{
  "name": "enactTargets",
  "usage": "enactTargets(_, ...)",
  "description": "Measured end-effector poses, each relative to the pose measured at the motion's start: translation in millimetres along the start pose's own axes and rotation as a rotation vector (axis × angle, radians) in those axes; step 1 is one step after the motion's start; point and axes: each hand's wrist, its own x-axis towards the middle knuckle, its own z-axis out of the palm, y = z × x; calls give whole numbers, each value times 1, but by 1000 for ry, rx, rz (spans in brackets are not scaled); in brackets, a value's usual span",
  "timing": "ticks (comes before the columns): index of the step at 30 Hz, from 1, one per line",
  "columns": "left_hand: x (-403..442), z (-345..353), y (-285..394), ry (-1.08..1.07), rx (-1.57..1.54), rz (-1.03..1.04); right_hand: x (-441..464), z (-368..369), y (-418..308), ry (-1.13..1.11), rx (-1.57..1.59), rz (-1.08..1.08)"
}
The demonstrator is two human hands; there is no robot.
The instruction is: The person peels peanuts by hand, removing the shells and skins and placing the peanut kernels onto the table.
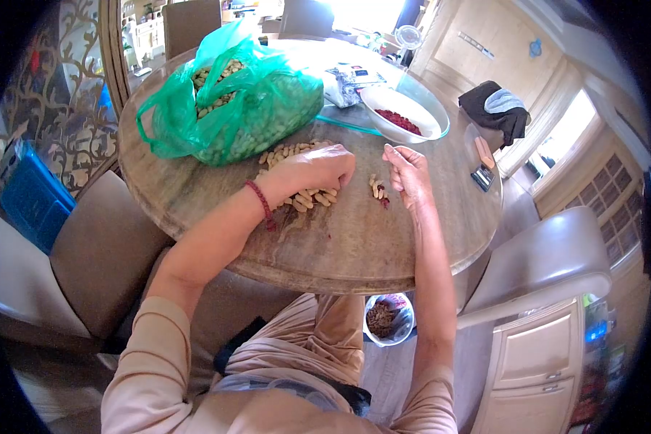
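My left hand (325,168) is closed over the right side of a pile of unshelled peanuts (307,200); its fingertips are hidden. My right hand (405,168) is closed in a pinch, raised just right of a few loose peanuts (375,186) and small red bits (385,203). What it pinches, if anything, is too small to tell. Behind the pile stands an open green plastic bag (264,119) full of peanuts. A white bowl (432,124) with red kernels (398,121) in it sits beyond my right hand.
A silver-and-white packet (351,81) lies left of the bowl. At the right edge of the round wooden table (347,246) lies a dark object (482,178). On the floor between my legs and right arm stands a bin (405,327) with brown shells. Chairs (550,253) flank the table.
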Motion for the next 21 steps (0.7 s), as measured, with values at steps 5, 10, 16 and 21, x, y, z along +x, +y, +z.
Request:
enactTargets(5,9,1,-3,141,-46,18,0,0,0,11,-34,-31)
enactTargets(10,17,-2,5,434,-512,-74,-2,4,0,-1,-152,-108)
enactTargets(16,15,-3,7,482,-1332,-264,-9,14,-5,-33,-212,-223)
enactTargets(21,16,7,1,468,-1448,-291,-7,19,1,-9,-212,-351)
